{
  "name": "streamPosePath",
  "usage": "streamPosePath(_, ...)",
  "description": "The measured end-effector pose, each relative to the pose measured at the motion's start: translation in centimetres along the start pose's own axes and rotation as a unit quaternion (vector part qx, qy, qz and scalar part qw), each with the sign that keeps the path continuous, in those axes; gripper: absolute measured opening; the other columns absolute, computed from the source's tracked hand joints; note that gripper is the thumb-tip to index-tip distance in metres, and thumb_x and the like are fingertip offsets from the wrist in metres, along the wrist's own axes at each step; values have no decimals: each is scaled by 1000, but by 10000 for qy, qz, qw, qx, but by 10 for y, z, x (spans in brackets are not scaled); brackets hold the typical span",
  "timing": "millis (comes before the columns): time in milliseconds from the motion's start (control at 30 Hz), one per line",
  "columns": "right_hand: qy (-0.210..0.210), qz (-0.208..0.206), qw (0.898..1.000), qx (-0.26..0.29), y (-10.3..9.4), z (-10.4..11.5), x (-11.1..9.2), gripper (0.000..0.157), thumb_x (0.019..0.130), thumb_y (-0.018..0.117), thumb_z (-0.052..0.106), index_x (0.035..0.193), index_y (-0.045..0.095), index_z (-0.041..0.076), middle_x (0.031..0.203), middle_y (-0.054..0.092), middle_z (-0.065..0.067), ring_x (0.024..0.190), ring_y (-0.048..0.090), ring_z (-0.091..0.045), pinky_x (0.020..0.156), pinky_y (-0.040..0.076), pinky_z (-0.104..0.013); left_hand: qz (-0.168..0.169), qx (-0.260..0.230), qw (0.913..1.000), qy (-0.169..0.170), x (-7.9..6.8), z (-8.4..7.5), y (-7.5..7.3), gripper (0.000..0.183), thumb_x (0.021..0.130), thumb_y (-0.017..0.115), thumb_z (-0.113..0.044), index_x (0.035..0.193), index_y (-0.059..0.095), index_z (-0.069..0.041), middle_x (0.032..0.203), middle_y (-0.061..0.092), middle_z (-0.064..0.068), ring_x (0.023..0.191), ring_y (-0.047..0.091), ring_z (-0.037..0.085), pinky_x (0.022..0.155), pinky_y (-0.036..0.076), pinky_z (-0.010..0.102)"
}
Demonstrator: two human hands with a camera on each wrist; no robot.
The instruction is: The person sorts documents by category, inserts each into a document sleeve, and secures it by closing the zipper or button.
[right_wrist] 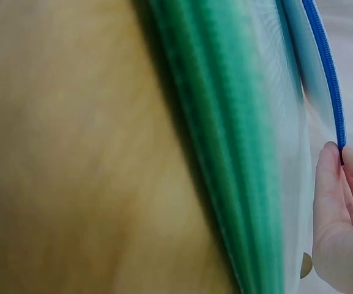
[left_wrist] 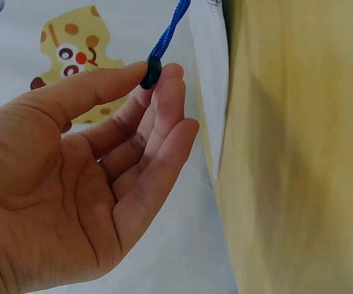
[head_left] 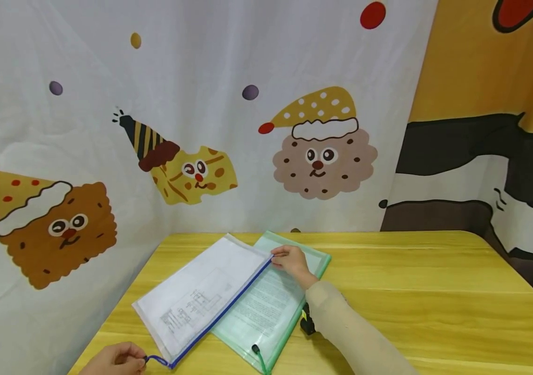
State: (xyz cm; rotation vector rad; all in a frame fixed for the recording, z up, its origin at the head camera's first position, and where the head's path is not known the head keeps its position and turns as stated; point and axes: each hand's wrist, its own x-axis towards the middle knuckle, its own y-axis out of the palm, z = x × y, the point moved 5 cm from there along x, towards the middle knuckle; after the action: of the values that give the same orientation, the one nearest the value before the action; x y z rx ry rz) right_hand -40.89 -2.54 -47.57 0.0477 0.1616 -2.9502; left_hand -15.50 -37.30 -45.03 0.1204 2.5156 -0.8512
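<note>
A clear zip document pouch (head_left: 200, 297) with a blue zipper edge holds a white sheet printed with line drawings. My left hand (head_left: 117, 359) pinches the dark end of the blue zipper pull cord (left_wrist: 170, 30) between thumb and fingertips at the near corner. At the far end of the blue zipper, my right hand (head_left: 292, 262) pinches the pouch's corner, also visible in the right wrist view with the blue zipper (right_wrist: 332, 79) meeting the fingertips. Partly underneath lies a second pouch (head_left: 266, 312) with green edging, containing a page of printed text.
The pouches are on a yellow wood-grain table (head_left: 411, 291). A green pull cord (head_left: 259, 357) with a dark end lies on the green pouch's near corner. Behind the table hangs a white curtain (head_left: 210, 67) with cartoon biscuits and cheese.
</note>
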Motion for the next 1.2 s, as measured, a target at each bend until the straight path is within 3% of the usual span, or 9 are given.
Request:
streamPosePath(233, 97, -9, 9999, 28, 1, -1, 3, 19, 85, 65, -1, 104, 66, -4, 94, 64, -15, 86, 67, -25, 77, 56, -36, -653, 408, 9959, -485, 12, -25, 1, 17, 92, 58, -15, 92, 64, 1, 76, 60, 3, 68, 51, 15, 63, 43, 26)
streamPosePath(433, 259, 2, 9993, 253, 1, -6, 6, 18, 88, 61, -3, 104, 66, -8, 98, 64, -19, 91, 66, -35, 78, 56, -37, -701, 642, 9943, -475, 28, -30, 2, 16, 91, 59, -15, 89, 64, 1, 75, 59, 3, 67, 53, 15, 63, 46, 27)
streamPosePath(633, 243, 122, 9992, 282, 3, -2, 1, 15, 89, 60, -1, 100, 68, -5, 95, 65, -19, 84, 68, -27, 74, 57, -34, -700, 679, 9936, -575, 40, -28, 1, 20, 90, 62, -20, 85, 64, 0, 73, 60, 3, 65, 54, 13, 62, 49, 26)
streamPosePath(767, 216, 236, 9990, 298, 7, 2, -3, 18, 90, 59, 1, 104, 67, -7, 102, 65, -20, 90, 67, -28, 78, 56, -34, -753, 646, 9935, -562, 44, -26, 1, 21, 90, 62, -20, 81, 63, -1, 71, 60, 2, 64, 54, 13, 61, 49, 26)
streamPosePath(933, 231, 528, 9979, 282, 14, 13, -10, 31, 93, 55, 2, 120, 56, -12, 118, 58, -27, 109, 59, -37, 91, 50, -41, -721, 617, 9938, -575, 47, -25, -1, 23, 90, 62, -22, 82, 64, -1, 72, 60, 3, 65, 55, 13, 62, 50, 27)
streamPosePath(1067, 98, 731, 9968, 296, 19, 19, -13, 43, 93, 53, 4, 131, 43, -13, 120, 54, -29, 114, 54, -42, 95, 47, -47, -727, 609, 9943, -494, 48, -32, -3, 23, 90, 62, -22, 81, 64, 0, 72, 61, 2, 66, 55, 13, 63, 50, 27)
streamPosePath(1200, 161, 821, 9947, 598, 27, 11, -6, 56, 94, 55, 10, 140, 30, -8, 124, 51, -28, 116, 52, -41, 96, 45, -48, -752, 632, 9942, -433, 46, -41, -4, 23, 91, 62, -22, 81, 64, -1, 71, 60, 3, 65, 54, 14, 62, 50, 26)
